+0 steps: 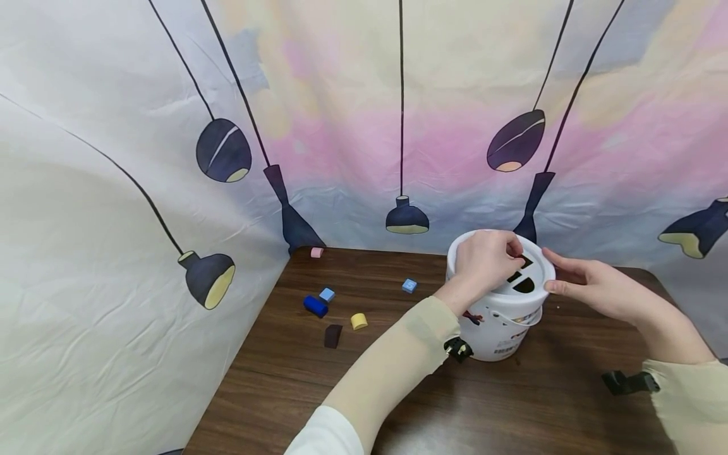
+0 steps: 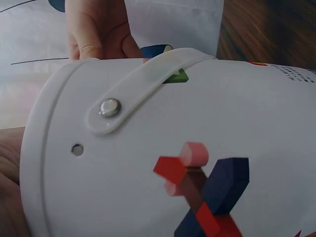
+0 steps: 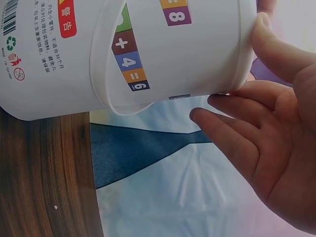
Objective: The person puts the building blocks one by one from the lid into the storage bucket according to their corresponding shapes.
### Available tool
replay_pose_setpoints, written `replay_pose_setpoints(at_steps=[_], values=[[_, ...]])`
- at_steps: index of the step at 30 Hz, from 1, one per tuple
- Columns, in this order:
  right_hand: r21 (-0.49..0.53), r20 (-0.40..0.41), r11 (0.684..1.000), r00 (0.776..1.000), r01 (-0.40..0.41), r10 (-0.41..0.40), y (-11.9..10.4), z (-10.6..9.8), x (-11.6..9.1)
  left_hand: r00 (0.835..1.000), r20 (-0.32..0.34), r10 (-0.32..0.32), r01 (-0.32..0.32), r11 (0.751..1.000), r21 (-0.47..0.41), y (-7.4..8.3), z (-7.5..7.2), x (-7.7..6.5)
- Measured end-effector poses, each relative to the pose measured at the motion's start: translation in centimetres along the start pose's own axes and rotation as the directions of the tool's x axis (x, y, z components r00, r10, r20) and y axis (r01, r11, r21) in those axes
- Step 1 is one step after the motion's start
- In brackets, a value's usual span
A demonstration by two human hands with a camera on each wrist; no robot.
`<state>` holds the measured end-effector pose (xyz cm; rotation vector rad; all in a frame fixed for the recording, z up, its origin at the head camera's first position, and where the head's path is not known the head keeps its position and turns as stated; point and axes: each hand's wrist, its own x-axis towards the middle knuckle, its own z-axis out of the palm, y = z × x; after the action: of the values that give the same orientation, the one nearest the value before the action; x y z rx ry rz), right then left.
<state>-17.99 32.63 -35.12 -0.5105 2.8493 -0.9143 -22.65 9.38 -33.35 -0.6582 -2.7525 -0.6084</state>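
A white lidded bucket (image 1: 489, 335) stands upright toward the table's right side, with dark shaped holes (image 1: 524, 285) in its lid (image 1: 545, 270). My left hand (image 1: 485, 258) is over the lid, its thumb and fingers bent together at the holes; I cannot tell whether anything is between them. At the right side of the lid, my right hand (image 1: 591, 285) touches the rim with extended thumb and fingers. The right wrist view shows the thumb on the rim and the lower fingers spread beside the wall. A white handle (image 2: 143, 89) hangs against the bucket.
On the left of the wooden table (image 1: 273, 392) lie a dark blue cylinder (image 1: 315, 306), a dark brown block (image 1: 332, 336), a yellow rounded block (image 1: 359, 321), two light blue tiles (image 1: 409, 285) and a pink piece (image 1: 316, 252). A lamp-patterned cloth (image 1: 352, 158) hangs behind.
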Motion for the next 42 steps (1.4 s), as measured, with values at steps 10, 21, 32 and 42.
replay_pose_setpoints(at_steps=[10, 21, 32, 42], values=[[0.011, -0.008, 1.0, 1.0, -0.006, 0.006, 0.2, -0.1, -0.1, 0.997, -0.043, 0.066, -0.071, 0.991, -0.117, -2.5, -0.9, -0.6], [0.066, -0.001, 0.998, 1.0, -0.02, 0.02, 0.1, 0.0, 0.2, 0.972, -0.182, 0.15, -0.204, 0.921, -0.332, -7.4, -2.1, -3.2], [0.039, -0.011, 0.999, 1.0, -0.014, 0.015, 0.2, 0.1, 0.5, 0.953, -0.227, 0.202, -0.273, 0.896, -0.349, -16.6, -3.1, -7.2], [0.014, -0.02, 1.0, 1.0, -0.021, 0.021, 0.2, 0.0, 0.4, 0.98, -0.074, 0.186, -0.2, 0.926, -0.321, -27.8, -3.5, -12.8]])
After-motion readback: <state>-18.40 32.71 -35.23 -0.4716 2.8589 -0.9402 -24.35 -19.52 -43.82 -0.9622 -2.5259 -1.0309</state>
